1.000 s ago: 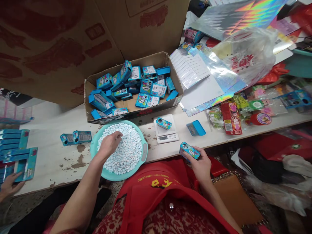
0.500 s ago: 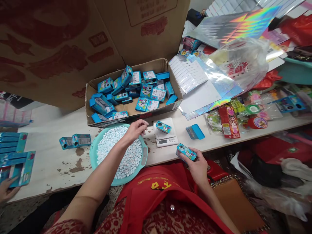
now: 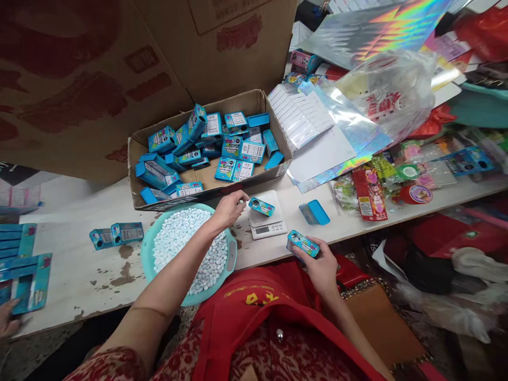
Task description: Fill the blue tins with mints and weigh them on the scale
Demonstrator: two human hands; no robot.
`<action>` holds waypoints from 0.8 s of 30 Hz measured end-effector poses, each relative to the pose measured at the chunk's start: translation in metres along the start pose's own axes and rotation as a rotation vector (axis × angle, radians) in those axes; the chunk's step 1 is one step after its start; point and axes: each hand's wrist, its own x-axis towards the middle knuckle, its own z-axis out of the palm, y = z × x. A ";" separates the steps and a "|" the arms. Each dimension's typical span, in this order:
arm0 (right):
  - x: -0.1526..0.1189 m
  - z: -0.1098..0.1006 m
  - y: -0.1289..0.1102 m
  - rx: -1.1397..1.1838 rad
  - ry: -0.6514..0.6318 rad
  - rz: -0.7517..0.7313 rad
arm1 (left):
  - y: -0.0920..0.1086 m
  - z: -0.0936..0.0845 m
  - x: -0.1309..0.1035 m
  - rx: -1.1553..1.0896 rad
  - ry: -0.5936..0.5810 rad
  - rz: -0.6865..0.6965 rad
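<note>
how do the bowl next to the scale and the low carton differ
The bowl is round and teal; the carton is oblong and brown inside. The bowl holds small white pieces; the carton holds blue boxes. The bowl is close to the red apron; the carton is farther back. Both are open-topped.

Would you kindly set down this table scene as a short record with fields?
Left hand: beside the flat white electronic scale, grip unclear
Right hand: holding a small blue rectangular printed box
On scale: another blue rectangular printed box
Round turquoise plastic basin: many small whitish pieces
Shallow brown cardboard carton: jumbled blue printed boxes
Picture's left edge: co-worker's hand near blue packaging
</note>
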 end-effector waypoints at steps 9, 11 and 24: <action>0.007 0.002 -0.003 -0.005 -0.020 -0.018 | 0.008 0.000 0.007 0.339 -0.005 0.127; 0.008 0.001 -0.002 -0.001 -0.018 -0.011 | 0.006 0.001 0.007 0.351 -0.004 0.130; 0.006 0.001 0.005 0.003 -0.015 0.002 | 0.010 0.001 0.010 0.396 0.002 0.151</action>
